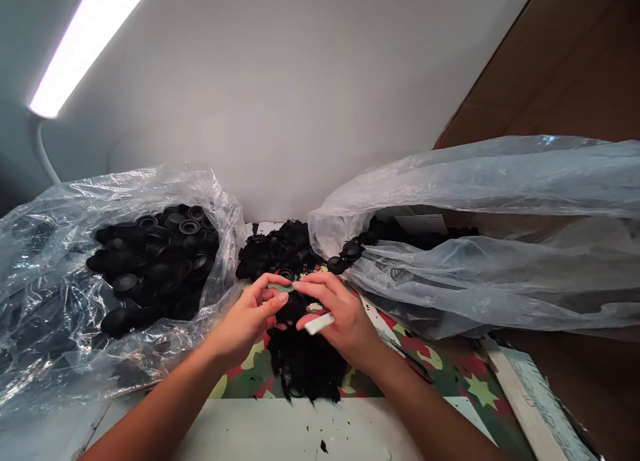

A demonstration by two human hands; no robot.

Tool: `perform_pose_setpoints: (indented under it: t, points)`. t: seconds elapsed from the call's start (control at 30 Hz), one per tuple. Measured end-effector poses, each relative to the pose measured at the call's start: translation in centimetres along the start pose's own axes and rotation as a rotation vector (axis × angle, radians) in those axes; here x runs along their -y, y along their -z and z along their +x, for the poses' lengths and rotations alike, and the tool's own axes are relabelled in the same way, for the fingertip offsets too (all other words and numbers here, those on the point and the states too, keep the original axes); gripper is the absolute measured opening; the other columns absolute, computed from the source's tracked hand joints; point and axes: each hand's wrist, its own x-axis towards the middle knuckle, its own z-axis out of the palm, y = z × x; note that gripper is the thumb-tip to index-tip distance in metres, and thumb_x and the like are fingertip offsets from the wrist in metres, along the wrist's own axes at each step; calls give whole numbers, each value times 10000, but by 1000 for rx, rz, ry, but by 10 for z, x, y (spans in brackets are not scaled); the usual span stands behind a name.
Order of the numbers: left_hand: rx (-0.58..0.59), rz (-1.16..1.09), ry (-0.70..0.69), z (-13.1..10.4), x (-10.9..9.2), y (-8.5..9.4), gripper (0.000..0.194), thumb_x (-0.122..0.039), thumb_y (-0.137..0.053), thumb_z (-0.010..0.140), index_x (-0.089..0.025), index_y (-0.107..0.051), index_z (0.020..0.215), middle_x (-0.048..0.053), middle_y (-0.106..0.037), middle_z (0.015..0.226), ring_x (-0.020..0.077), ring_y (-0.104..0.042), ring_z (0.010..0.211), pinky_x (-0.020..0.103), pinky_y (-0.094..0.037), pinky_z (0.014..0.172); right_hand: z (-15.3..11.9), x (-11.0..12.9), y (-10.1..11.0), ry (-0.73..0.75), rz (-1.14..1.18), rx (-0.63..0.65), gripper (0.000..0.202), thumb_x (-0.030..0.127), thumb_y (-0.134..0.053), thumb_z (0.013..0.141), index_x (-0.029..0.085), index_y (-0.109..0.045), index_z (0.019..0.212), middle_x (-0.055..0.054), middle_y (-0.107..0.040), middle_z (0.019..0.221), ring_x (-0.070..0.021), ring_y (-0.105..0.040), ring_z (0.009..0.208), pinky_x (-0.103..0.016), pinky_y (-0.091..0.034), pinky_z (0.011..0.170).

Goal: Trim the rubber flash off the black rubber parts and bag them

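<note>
My left hand (254, 312) hovers over a heap of black rubber scraps (307, 364), fingers curved and thumb apart from the index finger; I see nothing held in it. Close by on the right, my right hand (340, 314) has a white stick-like handle (320, 324) tucked in its grip, its far end hidden by the hand. The fingertips of both hands nearly meet. Black rubber bits show beneath and between them. A larger pile of black scraps and parts (280, 248) lies just beyond the fingers.
To the left, a clear plastic bag (225, 248) gapes around many round black rubber parts (160, 261). Another clear bag (450, 181) lies open at right, black parts at its mouth. A camouflage-patterned cover (450, 364), a white board (280, 431), a lamp (90, 41) and cardboard (560, 68) surround the hands.
</note>
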Motion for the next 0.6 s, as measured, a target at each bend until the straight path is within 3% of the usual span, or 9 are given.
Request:
perform_pose_setpoints:
  t: [0.13, 0.2, 0.3, 0.43, 0.6]
  points:
    - [-55, 231, -103, 2, 4, -2, 375, -567, -675, 841, -230, -632, 1000, -38, -564, 736, 121, -548, 595, 233, -444, 556, -2, -2, -7, 51, -58, 64, 252, 254, -578, 982, 240, -678, 1213, -72, -741, 1078, -213, -703, 996, -322, -564, 858]
    - [-86, 519, -297, 3, 7, -1, 358, -554, -665, 856, -232, -676, 1011, 13, -625, 859, 181, -615, 757, 299, -510, 685, -2, -3, -11, -20, -40, 25, 182, 254, -625, 946, 214, -720, 1097, -60, -764, 983, -211, -715, 902, -304, -570, 793]
    - [-39, 857, -534, 6, 11, 1, 436, -460, -843, 718, -256, -725, 1085, 77, -673, 1120, 272, -631, 1041, 385, -511, 907, -1, 0, -15, -209, 16, 0, 75, 269, -699, 881, 216, -735, 842, 2, -752, 807, -164, -674, 689, -237, -522, 608]
    - [27, 893, -452, 9, 11, 4, 429, -312, -885, 687, -272, -758, 1094, 44, -774, 959, 253, -691, 891, 331, -524, 817, 1, 2, -13, -310, 57, 19, 139, 281, -671, 887, 217, -723, 775, 34, -728, 702, -133, -606, 577, -224, -451, 547]
    - [-17, 861, -351, 5, 1, 3, 338, -246, -893, 635, -274, -803, 959, -5, -785, 778, 224, -681, 736, 283, -496, 716, 1, 2, -7, -217, 14, 124, 133, 213, -625, 919, 221, -699, 808, 13, -749, 749, -161, -663, 662, -250, -484, 629]
